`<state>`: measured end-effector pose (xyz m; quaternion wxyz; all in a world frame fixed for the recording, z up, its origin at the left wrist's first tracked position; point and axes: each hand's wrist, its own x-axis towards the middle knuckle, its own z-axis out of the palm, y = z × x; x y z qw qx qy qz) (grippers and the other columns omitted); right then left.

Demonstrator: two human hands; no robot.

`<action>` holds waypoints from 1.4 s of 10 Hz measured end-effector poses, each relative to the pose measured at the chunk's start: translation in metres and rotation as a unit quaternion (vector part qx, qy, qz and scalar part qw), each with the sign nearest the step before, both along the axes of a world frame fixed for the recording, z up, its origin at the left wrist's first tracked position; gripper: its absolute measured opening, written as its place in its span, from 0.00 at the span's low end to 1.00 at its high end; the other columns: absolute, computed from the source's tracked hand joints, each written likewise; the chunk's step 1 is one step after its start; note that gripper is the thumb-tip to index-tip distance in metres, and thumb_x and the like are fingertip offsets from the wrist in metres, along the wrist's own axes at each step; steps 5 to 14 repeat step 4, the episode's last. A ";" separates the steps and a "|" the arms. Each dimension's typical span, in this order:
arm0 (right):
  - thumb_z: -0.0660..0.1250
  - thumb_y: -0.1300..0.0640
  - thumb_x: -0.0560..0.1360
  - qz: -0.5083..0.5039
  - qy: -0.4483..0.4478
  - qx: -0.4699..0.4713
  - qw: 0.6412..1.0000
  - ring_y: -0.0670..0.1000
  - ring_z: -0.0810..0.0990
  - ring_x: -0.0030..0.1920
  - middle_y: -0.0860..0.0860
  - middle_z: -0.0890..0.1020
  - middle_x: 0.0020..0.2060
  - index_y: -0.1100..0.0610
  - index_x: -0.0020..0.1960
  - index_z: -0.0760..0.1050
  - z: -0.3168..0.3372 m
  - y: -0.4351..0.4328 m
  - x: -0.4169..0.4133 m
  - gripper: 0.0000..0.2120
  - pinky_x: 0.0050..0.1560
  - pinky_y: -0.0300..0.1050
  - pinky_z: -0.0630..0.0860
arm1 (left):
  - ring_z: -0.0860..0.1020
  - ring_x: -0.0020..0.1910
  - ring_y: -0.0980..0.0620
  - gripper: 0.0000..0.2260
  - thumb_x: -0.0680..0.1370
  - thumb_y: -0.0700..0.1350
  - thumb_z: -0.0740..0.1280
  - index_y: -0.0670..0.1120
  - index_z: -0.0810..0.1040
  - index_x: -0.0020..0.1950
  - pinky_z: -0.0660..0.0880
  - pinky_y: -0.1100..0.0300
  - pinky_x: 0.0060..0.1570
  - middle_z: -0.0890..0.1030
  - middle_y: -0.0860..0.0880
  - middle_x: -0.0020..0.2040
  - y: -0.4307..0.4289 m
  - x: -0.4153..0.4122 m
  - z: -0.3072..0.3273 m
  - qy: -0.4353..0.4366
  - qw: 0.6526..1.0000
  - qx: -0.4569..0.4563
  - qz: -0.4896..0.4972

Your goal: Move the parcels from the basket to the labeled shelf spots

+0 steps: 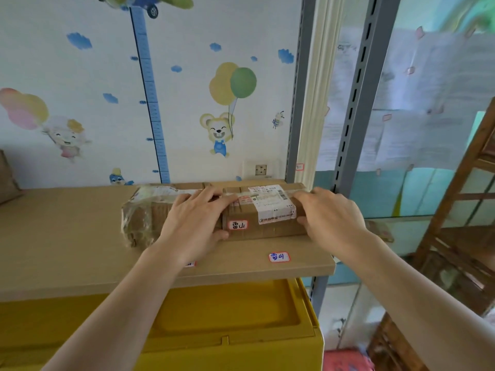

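A brown cardboard parcel (pixel 263 226) with a white shipping label and a small red-edged tag rests on the wooden shelf (pixel 67 236), at its right end. My left hand (pixel 197 218) grips its left end and my right hand (pixel 328 212) grips its right end. A matching red-edged spot label (pixel 279 257) is stuck on the shelf just in front of the parcel. A second, tape-wrapped parcel (pixel 142 218) lies right beside it on the left, partly behind my left hand. Another spot label (pixel 190 264) peeks out under my left wrist. The basket is out of view.
A yellow plastic bin (pixel 227 317) sits below the shelf. Grey slotted uprights (pixel 356 103) stand at the shelf's right end. A wooden rack (pixel 466 210) is further right. A brown object (pixel 8 178) lies at the shelf's far left. The wall behind carries cartoon stickers.
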<state>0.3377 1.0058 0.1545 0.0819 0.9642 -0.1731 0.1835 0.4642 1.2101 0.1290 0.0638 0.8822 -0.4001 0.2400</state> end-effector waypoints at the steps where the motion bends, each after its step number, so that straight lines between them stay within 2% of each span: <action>1: 0.67 0.54 0.80 0.004 -0.009 -0.002 1.000 0.56 0.84 0.53 0.53 0.81 0.58 0.46 0.74 0.69 -0.001 -0.001 0.001 0.23 0.45 0.49 0.79 | 0.73 0.68 0.50 0.34 0.71 0.57 0.75 0.56 0.68 0.76 0.65 0.51 0.68 0.74 0.54 0.69 0.000 0.000 -0.002 -0.010 1.000 -0.003 0.002; 2: 0.68 0.54 0.79 0.009 -0.005 0.003 1.000 0.57 0.84 0.54 0.53 0.81 0.59 0.46 0.74 0.69 -0.002 -0.002 0.003 0.24 0.46 0.50 0.80 | 0.75 0.68 0.49 0.33 0.71 0.56 0.75 0.54 0.71 0.74 0.66 0.49 0.68 0.76 0.53 0.69 0.001 0.000 -0.003 -0.003 1.000 -0.007 -0.007; 3: 0.68 0.50 0.79 0.029 -0.016 0.006 0.999 0.58 0.84 0.55 0.54 0.79 0.63 0.47 0.75 0.65 0.002 0.004 -0.005 0.26 0.47 0.51 0.81 | 0.72 0.72 0.47 0.32 0.74 0.59 0.70 0.50 0.68 0.76 0.61 0.43 0.73 0.72 0.50 0.73 0.004 -0.008 0.002 -0.009 1.000 -0.007 0.012; 4: 0.66 0.49 0.79 0.063 -0.077 0.026 0.995 0.58 0.84 0.55 0.52 0.73 0.71 0.48 0.76 0.63 0.007 0.006 -0.025 0.27 0.47 0.51 0.81 | 0.70 0.73 0.46 0.28 0.78 0.58 0.64 0.47 0.70 0.75 0.61 0.39 0.74 0.71 0.48 0.73 0.006 -0.031 -0.002 -0.032 0.999 -0.026 0.026; 14: 0.66 0.49 0.79 0.063 -0.077 0.026 0.995 0.58 0.84 0.55 0.52 0.73 0.71 0.48 0.76 0.63 0.007 0.006 -0.025 0.27 0.47 0.51 0.81 | 0.70 0.73 0.46 0.28 0.78 0.58 0.64 0.47 0.70 0.75 0.61 0.39 0.74 0.71 0.48 0.73 0.006 -0.031 -0.002 -0.032 0.999 -0.026 0.026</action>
